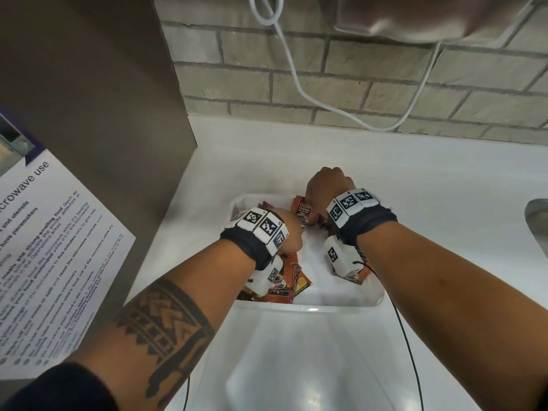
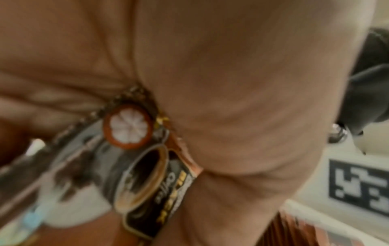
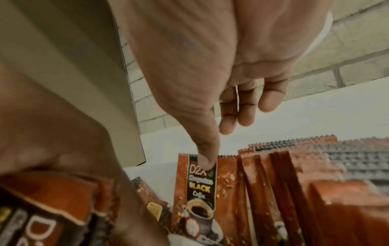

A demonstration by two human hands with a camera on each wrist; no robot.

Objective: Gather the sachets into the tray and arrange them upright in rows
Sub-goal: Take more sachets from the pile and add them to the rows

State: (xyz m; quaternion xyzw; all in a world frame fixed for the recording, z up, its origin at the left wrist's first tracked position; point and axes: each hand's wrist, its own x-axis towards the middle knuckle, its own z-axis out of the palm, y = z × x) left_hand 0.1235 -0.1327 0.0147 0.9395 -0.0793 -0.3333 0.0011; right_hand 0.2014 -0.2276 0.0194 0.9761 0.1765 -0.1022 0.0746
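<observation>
A white plastic tray (image 1: 311,305) sits on the counter, and both my hands are inside it. My left hand (image 1: 289,232) grips a black-coffee sachet (image 2: 151,191) between palm and curled fingers. More orange-brown sachets (image 1: 292,280) lie loose in the tray's near left corner. My right hand (image 1: 326,185) is at the far side. Its thumb (image 3: 206,161) lies on the top front of an upright sachet (image 3: 200,188), the front one of a standing row (image 3: 284,174). The forefinger is hidden behind the thumb. The other fingers hang curled beyond the row.
A grey cabinet side (image 1: 103,114) stands close on the left, with a printed microwave notice (image 1: 44,247) in front of it. The brick wall (image 1: 355,78) is behind, with a white cable (image 1: 296,69) hanging down. A sink edge (image 1: 536,215) is at the right.
</observation>
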